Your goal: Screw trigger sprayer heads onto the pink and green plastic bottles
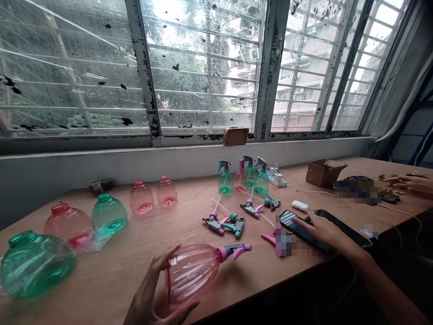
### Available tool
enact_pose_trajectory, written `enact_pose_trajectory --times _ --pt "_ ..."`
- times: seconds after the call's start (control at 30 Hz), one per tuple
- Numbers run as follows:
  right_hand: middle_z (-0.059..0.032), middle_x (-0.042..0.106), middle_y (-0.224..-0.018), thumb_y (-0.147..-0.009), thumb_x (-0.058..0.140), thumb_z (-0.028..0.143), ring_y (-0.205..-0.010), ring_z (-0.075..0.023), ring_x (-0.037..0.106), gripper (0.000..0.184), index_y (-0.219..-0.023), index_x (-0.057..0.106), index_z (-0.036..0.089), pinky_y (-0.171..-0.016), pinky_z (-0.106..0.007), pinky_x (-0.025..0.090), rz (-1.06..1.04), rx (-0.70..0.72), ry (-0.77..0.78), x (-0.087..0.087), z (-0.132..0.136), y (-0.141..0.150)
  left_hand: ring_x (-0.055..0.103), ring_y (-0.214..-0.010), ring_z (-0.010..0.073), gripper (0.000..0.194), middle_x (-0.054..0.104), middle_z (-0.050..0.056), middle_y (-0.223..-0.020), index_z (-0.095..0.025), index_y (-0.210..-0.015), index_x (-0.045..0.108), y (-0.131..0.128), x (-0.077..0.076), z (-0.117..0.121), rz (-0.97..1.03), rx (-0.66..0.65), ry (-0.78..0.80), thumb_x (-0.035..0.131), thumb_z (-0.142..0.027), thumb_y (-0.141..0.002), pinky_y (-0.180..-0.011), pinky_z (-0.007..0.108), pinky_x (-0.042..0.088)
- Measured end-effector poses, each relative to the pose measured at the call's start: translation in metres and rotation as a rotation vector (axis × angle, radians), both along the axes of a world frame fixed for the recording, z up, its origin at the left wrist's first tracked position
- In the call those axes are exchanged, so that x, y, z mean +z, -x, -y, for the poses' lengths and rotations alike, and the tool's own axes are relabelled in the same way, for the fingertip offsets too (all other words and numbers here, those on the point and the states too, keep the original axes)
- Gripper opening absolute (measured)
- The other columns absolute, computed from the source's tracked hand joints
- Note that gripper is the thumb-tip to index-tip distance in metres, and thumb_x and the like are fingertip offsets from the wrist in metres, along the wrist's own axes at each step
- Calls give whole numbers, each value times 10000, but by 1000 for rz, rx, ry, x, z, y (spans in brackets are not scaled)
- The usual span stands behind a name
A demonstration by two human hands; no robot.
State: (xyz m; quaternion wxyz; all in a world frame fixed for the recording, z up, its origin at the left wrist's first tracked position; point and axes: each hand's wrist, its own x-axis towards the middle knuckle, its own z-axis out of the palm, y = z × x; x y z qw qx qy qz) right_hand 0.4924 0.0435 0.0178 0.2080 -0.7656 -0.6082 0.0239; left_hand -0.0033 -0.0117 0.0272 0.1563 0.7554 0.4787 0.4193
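My left hand [154,289] is wrapped round the bottom of a pink spray bottle [192,273], thumb below and fingers above. The bottle lies tilted, its grey and pink trigger head [237,250] pointing right. My right hand [316,230] reaches across a dark smartphone [301,230], fingers stretched out over its screen; part of the hand's underside is hidden. Between the hands lie several loose spray heads [216,223] with thin tubes, grey with pink or green. One more pink spray head [282,241], partly blurred, rests beside the phone.
Open pink bottles [142,198] and green bottles [39,266] stand at the left. Capped green spray bottles [225,178] and a pink one line the wall. A power strip [278,178], a cardboard box [324,172] and another person's hand [414,181] are at the right.
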Motion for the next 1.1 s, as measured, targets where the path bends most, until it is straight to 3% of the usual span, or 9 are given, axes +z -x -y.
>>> enact_pose_trajectory --times 0.2,0.33,0.43,0.53,0.63,0.73,0.83,0.97,1.1 --pt "-220 449 -1546 -776 653 631 -1389 -410 449 996 -1553 274 137 -1124 -500 400 -52 118 -61 -20 16 -7 481 -1379 350 736 527 37 -1476 -432 -1428 353 -1 0 0 -3 -2 31 724 -585 -811 -1144 564 404" --pt "-303 592 -1377 -841 572 613 -1245 -468 579 937 -1528 274 50 -1010 -594 481 -14 -57 -113 -32 11 -11 488 -1368 356 725 537 26 -1464 -458 -1414 366 -1 0 -1 22 -15 48 742 -561 -802 -1141 602 392" --pt "-311 578 -1381 -851 548 573 -1292 -487 523 854 -1480 343 33 -1088 -665 363 36 -89 -193 -30 10 1 535 -1320 369 716 552 24 -1448 -458 -1394 409 -3 0 -2 68 1 97 769 -535 -780 -1089 600 462" --pt "-258 432 -1531 -924 480 506 -1448 -414 335 675 -1444 423 80 -1196 -616 213 12 86 -357 -19 24 43 613 -1241 350 700 556 19 -1447 -439 -1370 468 -8 1 -2 178 -12 150 793 -513 -754 -1037 504 546" --pt "-138 370 -1599 -999 476 457 -1477 -324 310 568 -1511 353 244 -1176 -543 333 -261 451 -385 -7 43 110 678 -1172 300 693 565 8 -1444 -414 -1348 497 -10 2 -2 363 -85 261 820 -480 -738 -985 364 597" --pt "-121 404 -1586 -962 611 452 -1447 -331 367 690 -1550 282 302 -1175 -558 329 -526 638 -273 2 53 175 698 -1141 297 709 656 46 -1322 -348 -1362 478 -5 2 -4 489 -131 402 820 -477 -754 -938 336 622" --pt "-127 603 -1410 -885 737 460 -1369 -342 468 624 -1435 516 266 -1177 -530 318 -795 741 -244 7 49 212 684 -1158 324 675 693 81 -1259 -287 -1385 478 3 0 -7 512 -170 463 752 -519 -814 -970 380 601" --pt "-80 778 -936 -833 789 480 -908 -276 706 364 -1071 777 204 -837 -382 570 -1129 759 -156 6 40 225 689 -1143 320 705 713 62 -1211 -295 -1374 505 5 -5 -7 518 -162 430 740 -597 -783 -926 347 610" --pt "-26 717 -628 -772 833 484 -519 -170 625 371 -886 744 143 -480 -261 508 -1362 694 17 0 41 224 699 -1117 304 748 718 58 -1156 -329 -1398 486 4 -10 -7 362 -141 366 756 -615 -762 -855 328 628"
